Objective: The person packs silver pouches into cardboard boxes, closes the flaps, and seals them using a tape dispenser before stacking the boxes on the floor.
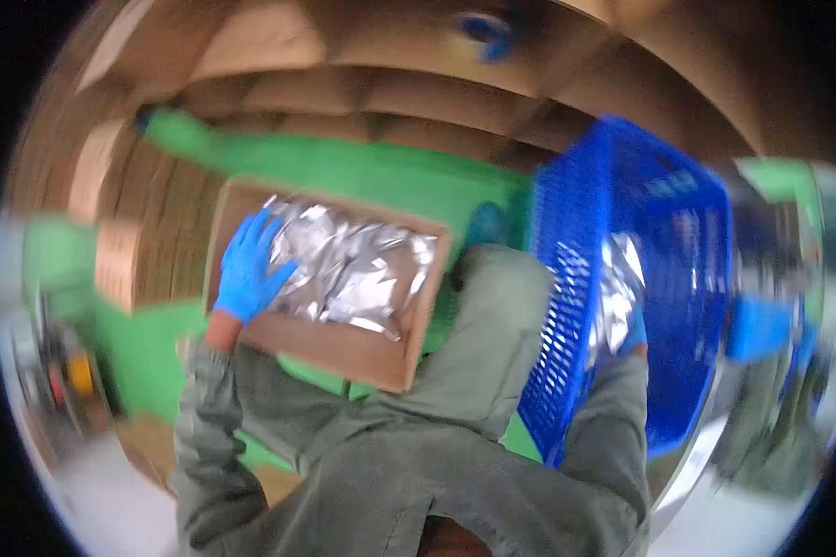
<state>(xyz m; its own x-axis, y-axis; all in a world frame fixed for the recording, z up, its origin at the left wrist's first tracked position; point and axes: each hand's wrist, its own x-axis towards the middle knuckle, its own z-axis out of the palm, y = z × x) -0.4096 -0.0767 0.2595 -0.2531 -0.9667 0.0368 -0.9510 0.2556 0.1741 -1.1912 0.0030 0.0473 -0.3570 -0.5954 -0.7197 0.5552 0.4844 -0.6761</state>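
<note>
My left hand (248,265), in a blue glove, has its fingers spread over the left end of a cardboard box (334,357). Shiny silver foil packets (367,278) lie crumpled inside this box, at my fingertips. On the right, my right hand (635,330) reaches into a blue perforated plastic crate (683,251). It grips a silver foil packet (617,288), which hides most of the fingers. Motion blur softens the crate and that hand.
Folded or stacked cardboard (149,218) stands left of the box. Rows of cardboard boxes (409,102) line the far side, beyond the green floor (390,176). My knee (497,297) is between box and crate. Another person's clothed legs (771,418) show at far right.
</note>
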